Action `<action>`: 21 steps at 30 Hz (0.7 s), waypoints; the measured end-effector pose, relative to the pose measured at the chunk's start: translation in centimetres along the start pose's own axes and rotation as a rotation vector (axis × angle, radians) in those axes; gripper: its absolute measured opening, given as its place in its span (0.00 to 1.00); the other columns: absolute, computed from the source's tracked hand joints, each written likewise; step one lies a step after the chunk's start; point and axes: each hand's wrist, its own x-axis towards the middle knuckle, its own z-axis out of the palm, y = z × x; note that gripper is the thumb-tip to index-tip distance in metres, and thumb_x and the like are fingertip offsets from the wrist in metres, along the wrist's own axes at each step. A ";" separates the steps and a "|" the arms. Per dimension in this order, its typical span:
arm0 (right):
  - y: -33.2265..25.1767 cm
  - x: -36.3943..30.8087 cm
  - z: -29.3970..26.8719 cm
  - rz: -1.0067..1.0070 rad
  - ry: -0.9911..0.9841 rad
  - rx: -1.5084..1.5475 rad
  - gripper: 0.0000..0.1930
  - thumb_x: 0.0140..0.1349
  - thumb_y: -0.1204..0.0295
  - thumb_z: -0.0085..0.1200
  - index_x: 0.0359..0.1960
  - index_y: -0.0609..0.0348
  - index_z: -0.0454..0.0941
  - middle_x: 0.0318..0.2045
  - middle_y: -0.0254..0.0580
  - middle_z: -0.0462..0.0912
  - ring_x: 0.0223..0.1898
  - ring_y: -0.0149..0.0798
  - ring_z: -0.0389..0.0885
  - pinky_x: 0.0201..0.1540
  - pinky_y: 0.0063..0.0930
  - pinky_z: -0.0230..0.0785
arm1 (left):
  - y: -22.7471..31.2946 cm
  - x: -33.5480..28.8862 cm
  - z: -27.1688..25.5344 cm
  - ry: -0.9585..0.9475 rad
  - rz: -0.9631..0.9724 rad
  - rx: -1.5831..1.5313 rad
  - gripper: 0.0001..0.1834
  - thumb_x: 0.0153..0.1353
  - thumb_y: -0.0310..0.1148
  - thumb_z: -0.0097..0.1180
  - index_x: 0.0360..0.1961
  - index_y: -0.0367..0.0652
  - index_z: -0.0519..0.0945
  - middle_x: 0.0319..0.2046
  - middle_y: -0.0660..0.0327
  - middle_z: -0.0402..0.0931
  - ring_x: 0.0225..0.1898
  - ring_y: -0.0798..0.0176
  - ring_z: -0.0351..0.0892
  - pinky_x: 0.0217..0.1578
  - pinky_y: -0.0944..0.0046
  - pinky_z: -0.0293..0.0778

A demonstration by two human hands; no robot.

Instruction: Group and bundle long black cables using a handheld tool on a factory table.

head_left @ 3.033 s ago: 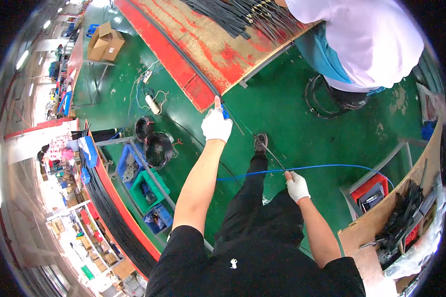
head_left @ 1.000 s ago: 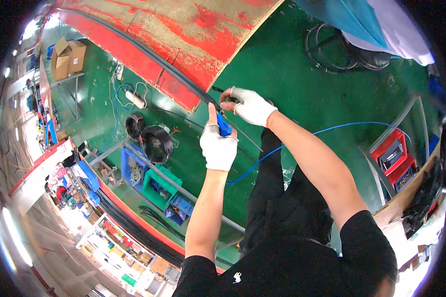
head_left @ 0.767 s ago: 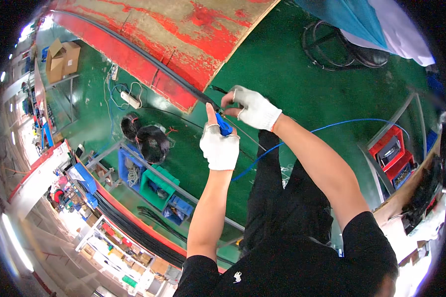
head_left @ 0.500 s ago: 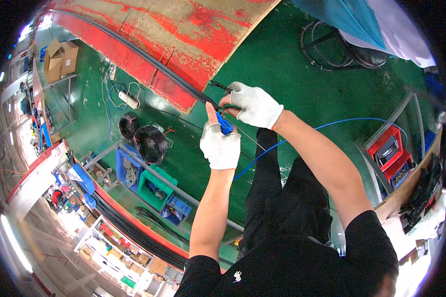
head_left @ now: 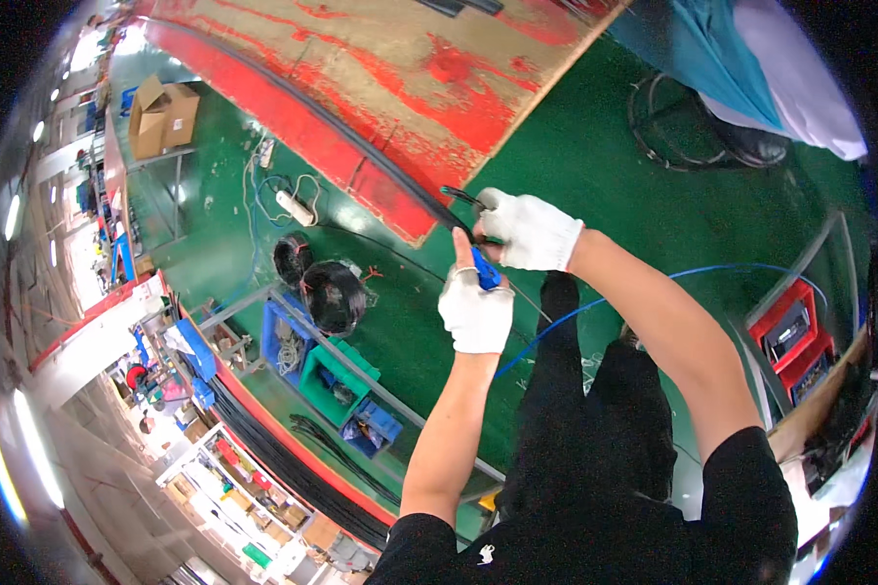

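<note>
My left hand, in a white glove with bare fingertips, is closed round a blue hand tool that looks like an air gun. Its index finger points up along the end of a long black tube, which lies along the edge of the red worn tabletop. In a matching glove, my right hand is closed just right of the tube's end. A thin dark piece sticks out from its fingers toward the table corner; its kind is unclear. The right fingertips are partly hidden at the tool.
A blue hose runs from behind my left wrist to the right. Black coils, a power strip and a green crate stand left. Red bins sit right. Blue and white fabric hangs at top right.
The whole view has shifted, so table, hands and floor things appear lower and further right. Both hands keep nearly the same grip at the tube's end.
</note>
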 end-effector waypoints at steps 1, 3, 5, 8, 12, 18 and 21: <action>0.1 0.1 -0.1 -0.002 -0.010 0.013 0.12 0.58 0.64 0.64 0.40 0.56 0.84 0.49 0.54 0.78 0.40 0.61 0.85 0.44 0.50 0.80 | 0.1 0.2 0.0 -0.015 -0.031 -0.030 0.52 0.51 0.22 0.66 0.80 0.46 0.62 0.37 0.50 0.84 0.32 0.55 0.85 0.39 0.60 0.80; 0.1 0.0 0.2 0.044 0.023 0.036 0.13 0.56 0.64 0.65 0.40 0.56 0.85 0.49 0.55 0.78 0.41 0.61 0.85 0.45 0.50 0.80 | 0.2 0.1 0.0 -0.033 -0.053 -0.009 0.51 0.55 0.23 0.67 0.81 0.48 0.60 0.37 0.54 0.84 0.33 0.60 0.83 0.39 0.61 0.80; 0.0 -0.8 0.3 0.089 0.059 0.079 0.13 0.55 0.64 0.66 0.40 0.55 0.85 0.50 0.55 0.78 0.42 0.60 0.85 0.46 0.49 0.80 | -0.2 -0.1 0.7 -0.024 -0.070 -0.048 0.52 0.56 0.24 0.68 0.82 0.51 0.59 0.40 0.52 0.83 0.36 0.51 0.85 0.40 0.56 0.82; -0.4 -1.5 -0.4 0.139 0.042 0.126 0.13 0.54 0.65 0.68 0.39 0.55 0.85 0.50 0.54 0.79 0.46 0.59 0.84 0.49 0.47 0.80 | 1.5 0.3 -0.1 -0.068 -0.112 -0.171 0.47 0.62 0.23 0.65 0.82 0.50 0.58 0.41 0.57 0.84 0.35 0.65 0.80 0.40 0.64 0.80; 0.1 -1.5 -1.1 0.074 0.006 0.113 0.14 0.55 0.64 0.67 0.42 0.52 0.85 0.51 0.54 0.79 0.49 0.60 0.84 0.51 0.48 0.79 | 0.3 0.4 0.3 -0.074 -0.076 -0.189 0.45 0.64 0.21 0.63 0.81 0.47 0.59 0.45 0.58 0.85 0.36 0.69 0.78 0.41 0.67 0.79; -0.6 -1.7 -0.4 0.118 -0.005 0.132 0.16 0.53 0.61 0.70 0.43 0.50 0.86 0.53 0.56 0.78 0.50 0.62 0.83 0.54 0.48 0.79 | -0.5 0.6 0.9 -0.043 -0.068 -0.429 0.46 0.61 0.21 0.64 0.80 0.47 0.62 0.44 0.55 0.86 0.37 0.66 0.82 0.41 0.66 0.79; -0.9 -3.4 -0.3 0.166 -0.112 0.082 0.16 0.53 0.60 0.68 0.42 0.49 0.86 0.53 0.56 0.77 0.48 0.64 0.83 0.53 0.50 0.79 | 0.4 0.5 -0.7 -0.096 -0.056 -0.012 0.48 0.57 0.24 0.66 0.80 0.50 0.62 0.38 0.54 0.85 0.34 0.62 0.82 0.40 0.63 0.78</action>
